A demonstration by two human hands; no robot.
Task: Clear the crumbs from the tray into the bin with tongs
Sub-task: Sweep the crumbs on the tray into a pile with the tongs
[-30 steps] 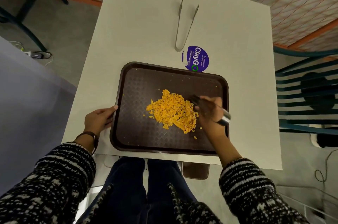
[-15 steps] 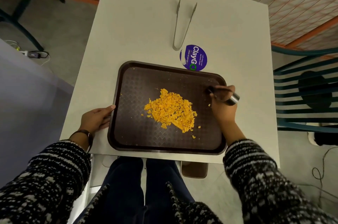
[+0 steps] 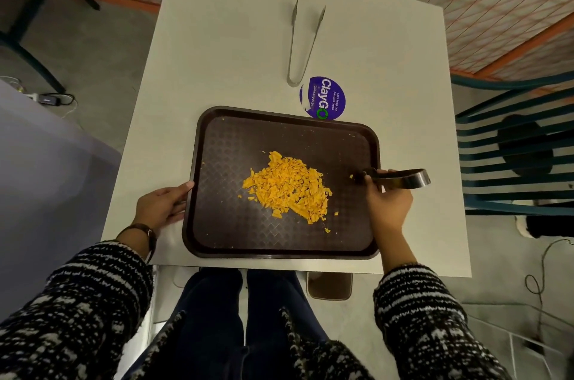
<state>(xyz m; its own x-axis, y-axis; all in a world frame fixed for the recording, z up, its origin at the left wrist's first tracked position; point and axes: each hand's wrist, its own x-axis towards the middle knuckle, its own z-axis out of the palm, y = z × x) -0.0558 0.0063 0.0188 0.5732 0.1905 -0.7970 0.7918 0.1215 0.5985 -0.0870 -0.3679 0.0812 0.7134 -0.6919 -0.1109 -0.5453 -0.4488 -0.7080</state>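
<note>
Head view: crumbs heaped mid-tray, tongs out at a stray

White table [image 3: 248, 53] carries the brown tray [image 3: 236, 230], near edge twd the person. Orange crumbs [image 3: 289, 187] sit in one loose heap at tray centre, w/ a few strays at its R and near sides. No bin in view.

L hand [image 3: 158, 205] lies w/ fingers fairly straight against the tray's L rim, steadying it. R hand [image 3: 388, 202] has fingers wrapped round the dark tongs [image 3: 400, 178], loop end out past the R rim, tips by a stray crumb [image 3: 351, 176]. Tips are dark on dark, so a pinch is poss. but not clear. Spare tongs [image 3: 302, 41] lie unused on the table beyond a purple sticker [image 3: 326, 97].

Handling, my guess: crumbs are light, dry, brittle, no cohesion. A hard squeeze prob. shatters them, so take small pinches at the heap's edge, low and gentle. Tray looks stiff, textured, so bits shouldn't slide much.

Vs earlier: 1 s ago the tongs were at the heap's R edge, then at the far R of the tray; now mid R side. Heap and L hand look unchanged.
</note>
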